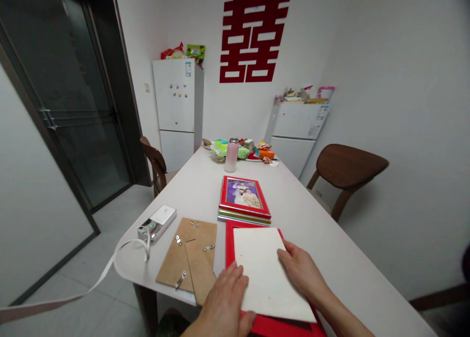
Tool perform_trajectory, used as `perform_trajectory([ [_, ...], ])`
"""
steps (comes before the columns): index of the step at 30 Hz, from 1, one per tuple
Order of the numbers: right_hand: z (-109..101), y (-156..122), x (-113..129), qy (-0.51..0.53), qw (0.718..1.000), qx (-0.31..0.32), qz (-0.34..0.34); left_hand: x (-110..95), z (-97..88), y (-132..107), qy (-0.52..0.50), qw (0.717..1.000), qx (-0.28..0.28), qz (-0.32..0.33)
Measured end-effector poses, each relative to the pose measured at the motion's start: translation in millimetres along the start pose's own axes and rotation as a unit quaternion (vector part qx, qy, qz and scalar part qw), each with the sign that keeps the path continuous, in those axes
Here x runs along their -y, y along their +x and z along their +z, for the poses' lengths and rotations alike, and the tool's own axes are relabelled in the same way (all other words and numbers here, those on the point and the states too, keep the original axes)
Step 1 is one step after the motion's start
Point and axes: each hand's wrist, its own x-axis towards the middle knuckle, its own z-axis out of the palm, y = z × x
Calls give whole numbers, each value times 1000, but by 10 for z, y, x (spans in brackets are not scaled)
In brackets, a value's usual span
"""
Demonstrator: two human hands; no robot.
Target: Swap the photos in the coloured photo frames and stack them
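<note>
A white sheet [270, 273], off-white and blank, lies at a slight tilt over a red picture frame [230, 249] at the table's near edge. My right hand [303, 273] grips the sheet's right edge, thumb on top and fingers beneath. My left hand [227, 300] rests on the left side of the frame and sheet, fingers stretched out, thumb apart near the bottom edge. Left of it lies a brown frame backing board [172, 258] with metal clips and a stand flap. The inside of the red frame is mostly hidden under the sheet.
A stack of frames, topped by a red framed photo [244, 195], stands beyond the sheet. A pink bottle [231, 156] and several snack packets [218, 148] are farther back. A small device [157, 223] with a white strap sits left. Chairs [348, 166] flank the white table [191, 185].
</note>
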Motion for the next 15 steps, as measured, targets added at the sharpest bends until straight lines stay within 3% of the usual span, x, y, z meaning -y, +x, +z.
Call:
perform_trajectory([
  [4, -48, -13, 49, -218, 975, -36, -38, -54, -38, 13, 37, 999, 28, -19],
  [6, -70, -22, 59, -249, 967, -38, -37, -74, -43, 17, 48, 998, 37, -28],
  [8, -85, -34, 57, -214, 975, -43, -33, -74, -37, 17, 51, 997, 38, -31],
  [11, -83, -63, 57, -60, 998, -18, 20, -41, -9, 9, 39, 999, 25, -20],
  [15, -38, -100, 92, 137, 985, 20, 99, 19, 29, -3, 26, 1000, 4, 2],
])
